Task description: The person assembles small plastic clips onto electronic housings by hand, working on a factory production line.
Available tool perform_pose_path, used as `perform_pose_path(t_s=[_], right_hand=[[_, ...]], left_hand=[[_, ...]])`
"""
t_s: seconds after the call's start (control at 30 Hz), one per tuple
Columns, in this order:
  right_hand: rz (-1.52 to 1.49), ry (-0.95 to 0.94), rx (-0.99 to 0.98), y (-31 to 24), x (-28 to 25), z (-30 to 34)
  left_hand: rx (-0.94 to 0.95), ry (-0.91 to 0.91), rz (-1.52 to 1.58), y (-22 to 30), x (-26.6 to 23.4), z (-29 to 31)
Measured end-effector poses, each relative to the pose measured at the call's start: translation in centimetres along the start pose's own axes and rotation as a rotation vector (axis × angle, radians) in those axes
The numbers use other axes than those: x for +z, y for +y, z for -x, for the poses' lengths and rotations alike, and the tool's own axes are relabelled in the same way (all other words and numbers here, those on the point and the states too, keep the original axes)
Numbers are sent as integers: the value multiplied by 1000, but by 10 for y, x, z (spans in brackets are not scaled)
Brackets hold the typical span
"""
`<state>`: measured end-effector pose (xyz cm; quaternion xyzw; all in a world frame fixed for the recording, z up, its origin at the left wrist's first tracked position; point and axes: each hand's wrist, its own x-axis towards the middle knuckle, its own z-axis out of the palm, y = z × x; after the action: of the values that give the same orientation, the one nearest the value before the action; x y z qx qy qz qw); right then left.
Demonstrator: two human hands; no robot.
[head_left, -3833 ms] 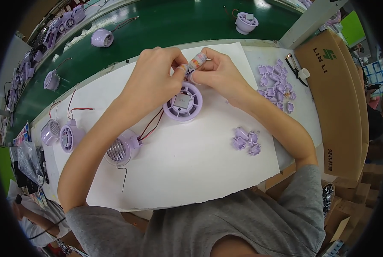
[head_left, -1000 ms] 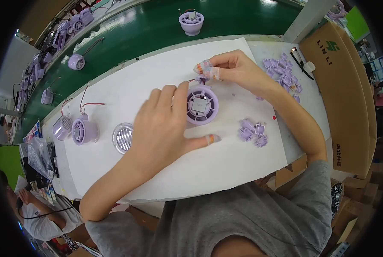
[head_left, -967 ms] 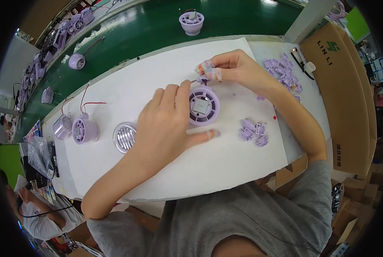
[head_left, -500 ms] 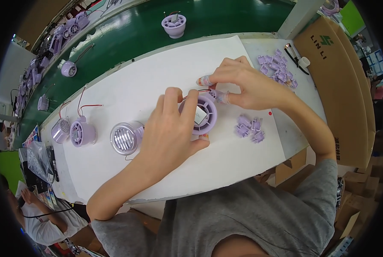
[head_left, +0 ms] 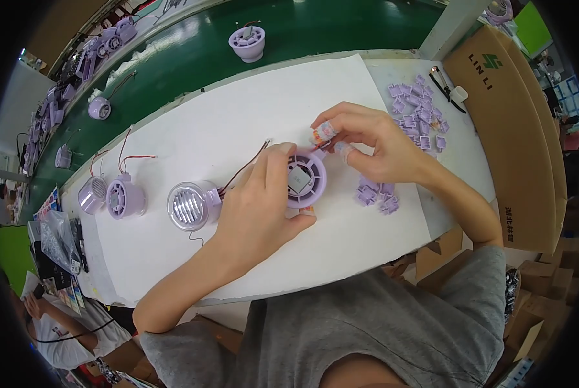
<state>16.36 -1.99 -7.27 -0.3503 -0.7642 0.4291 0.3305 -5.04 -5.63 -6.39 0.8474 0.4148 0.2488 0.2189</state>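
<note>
A round purple fan housing (head_left: 307,189) with a pale square plate at its centre faces up on the white sheet. Wrapped around its left side, my left hand (head_left: 254,200) grips it, with the thumb at the lower rim. My right hand (head_left: 373,139) is bent at the housing's upper edge, thumb and forefinger close beside a short purple stub and a bit of red wire (head_left: 315,149). Tape covers those fingertips, and whatever they pinch is hidden. Left of my left hand lies another purple fan unit (head_left: 189,207) with a slatted silvery front and dark red wires.
Small purple clips (head_left: 377,194) lie right of the housing, near a larger pile of clips (head_left: 419,110). Two wired fan units (head_left: 125,198) stand at left. A green conveyor (head_left: 192,58) carries more units. A cardboard box (head_left: 513,142) borders the right side.
My right hand has shifted slightly right and down, its forefinger now lower by the housing's edge. Wires show left of my left hand. Units on the conveyor have moved left.
</note>
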Motion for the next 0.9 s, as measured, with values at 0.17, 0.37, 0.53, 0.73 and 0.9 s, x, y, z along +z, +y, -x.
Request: perform_pose_path(t_s=[0.17, 0.37, 0.53, 0.73, 0.9], right_hand=[[-232, 11, 20, -11, 0, 1], [-395, 126, 34, -3, 7, 3], [-468, 199, 43, -3, 14, 2], [-448, 162, 168, -8, 2, 3], [-351, 46, 274, -11, -4, 0]], left_hand=[[152, 43, -209, 3, 6, 6], [216, 70, -357, 5, 8, 7], [219, 76, -440, 8, 10, 8], [225, 82, -397, 6, 9, 8], [240, 57, -389, 6, 10, 9]])
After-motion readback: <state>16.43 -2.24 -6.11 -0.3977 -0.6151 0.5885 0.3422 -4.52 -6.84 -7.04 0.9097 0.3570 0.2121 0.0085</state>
